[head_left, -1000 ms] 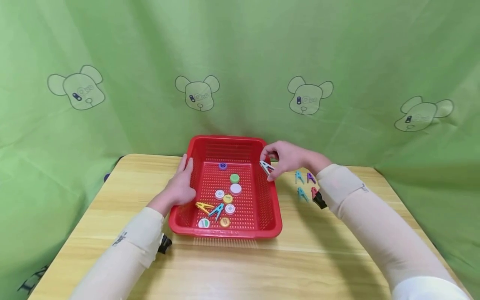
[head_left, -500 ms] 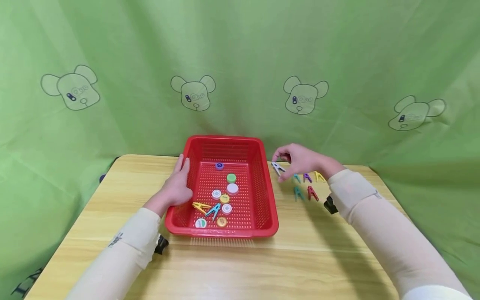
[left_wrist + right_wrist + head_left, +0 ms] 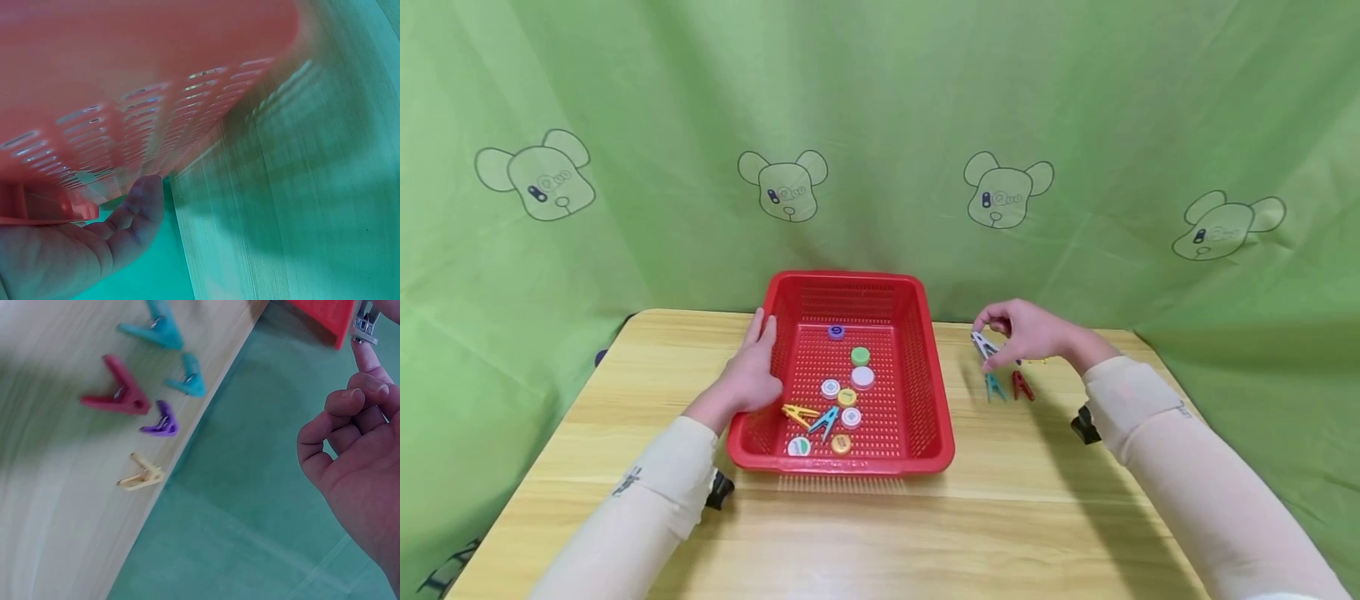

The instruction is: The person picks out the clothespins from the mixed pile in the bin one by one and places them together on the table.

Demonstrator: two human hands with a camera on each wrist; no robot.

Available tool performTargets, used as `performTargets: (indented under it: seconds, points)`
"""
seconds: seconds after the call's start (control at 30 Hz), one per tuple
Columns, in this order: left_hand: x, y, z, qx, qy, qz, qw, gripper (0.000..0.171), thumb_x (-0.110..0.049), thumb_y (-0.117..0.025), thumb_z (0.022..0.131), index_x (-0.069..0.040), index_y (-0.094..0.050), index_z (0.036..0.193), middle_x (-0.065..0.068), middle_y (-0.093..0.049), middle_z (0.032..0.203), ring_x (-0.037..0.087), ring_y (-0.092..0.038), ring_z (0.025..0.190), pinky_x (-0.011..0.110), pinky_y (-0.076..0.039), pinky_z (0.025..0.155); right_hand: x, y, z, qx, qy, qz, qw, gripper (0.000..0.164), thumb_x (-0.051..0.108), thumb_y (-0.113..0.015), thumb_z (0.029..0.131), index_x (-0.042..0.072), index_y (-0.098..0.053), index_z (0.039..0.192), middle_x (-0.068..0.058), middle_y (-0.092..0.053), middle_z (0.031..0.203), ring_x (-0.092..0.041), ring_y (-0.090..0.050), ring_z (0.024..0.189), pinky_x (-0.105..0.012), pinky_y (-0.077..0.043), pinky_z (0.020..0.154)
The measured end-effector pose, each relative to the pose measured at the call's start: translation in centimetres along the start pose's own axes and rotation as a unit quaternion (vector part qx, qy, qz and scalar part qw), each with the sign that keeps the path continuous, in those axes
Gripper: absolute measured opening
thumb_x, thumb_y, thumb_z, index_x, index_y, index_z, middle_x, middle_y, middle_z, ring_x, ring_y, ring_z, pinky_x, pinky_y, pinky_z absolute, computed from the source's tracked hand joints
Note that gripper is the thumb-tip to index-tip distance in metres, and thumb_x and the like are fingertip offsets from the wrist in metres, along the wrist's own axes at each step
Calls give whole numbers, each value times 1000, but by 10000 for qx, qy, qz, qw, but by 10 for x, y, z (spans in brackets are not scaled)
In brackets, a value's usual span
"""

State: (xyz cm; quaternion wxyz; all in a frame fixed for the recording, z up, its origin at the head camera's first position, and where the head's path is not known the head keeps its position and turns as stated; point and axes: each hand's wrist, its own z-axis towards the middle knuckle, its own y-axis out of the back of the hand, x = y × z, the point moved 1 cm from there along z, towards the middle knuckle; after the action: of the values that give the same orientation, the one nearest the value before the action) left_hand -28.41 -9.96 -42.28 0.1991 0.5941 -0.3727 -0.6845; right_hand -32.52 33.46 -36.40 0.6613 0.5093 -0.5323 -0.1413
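My left hand [image 3: 747, 375] grips the left side of a red plastic basket [image 3: 943, 400]; in the left wrist view its fingers [image 3: 147, 203] bend against the slotted outer wall. To the right of the basket, my right hand [image 3: 1026, 335] pinches a white-grey clothespin [image 3: 982, 343] between thumb and fingers, above the table. Below that hand lie a teal clothespin [image 3: 994, 387] and a red clothespin [image 3: 1022, 385]. The right wrist view also shows a smaller blue clothespin [image 3: 191, 378], a purple clothespin [image 3: 164, 420] and a yellow clothespin [image 3: 142, 473] near the table's far edge.
Inside the basket lie several round caps, among them a green cap [image 3: 861, 357] and a purple cap [image 3: 836, 332], plus a yellow clothespin [image 3: 800, 414] and a blue clothespin [image 3: 825, 422]. A green curtain [image 3: 880, 150] hangs behind the wooden table [image 3: 865, 542].
My right hand has moved right, from the basket's right rim to over the loose clothespins, still pinching the white-grey clothespin. My left hand stays on the basket; the head view has shifted slightly.
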Motion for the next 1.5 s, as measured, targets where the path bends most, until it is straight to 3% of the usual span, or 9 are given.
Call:
performTargets:
  seconds: [0.2,0.43,1.13,1.5]
  points:
    - [1,-2,2,-11,-17,29,10000,104,13,-62,76,-1,-1,159,7,20,164,43,-19,145,49,-46,101,-18,-1,-13,-147,-28,110,9998,51,18,-92,67,4,-66,108,-12,-47,77,-19,-42,69,-26,-37,59]
    - [2,-1,1,-19,-76,57,10000,104,13,-62,75,0,-1,159,9,19,164,44,-18,145,51,-44,102,-33,-2,-28,-248,-48,279,9993,49,15,-92,67,2,-66,106,-5,-43,73,-16,-37,64,-24,-33,55]
    - [1,0,0,-46,-76,127,9999,104,13,-62,74,1,-2,158,12,17,164,43,-16,145,51,-44,103,-101,-12,-66,-742,-621,293,9949,51,18,-93,67,3,-66,108,-14,-47,77,-17,-40,66,-29,-39,58]
    - [-1,1,0,-10,-36,77,10000,103,13,-62,75,1,-3,159,10,18,165,43,-18,145,50,-44,103,-136,-20,-81,-880,-1079,322,9897,56,22,-92,68,1,-65,112,-10,-48,81,-20,-42,72,-31,-38,62]
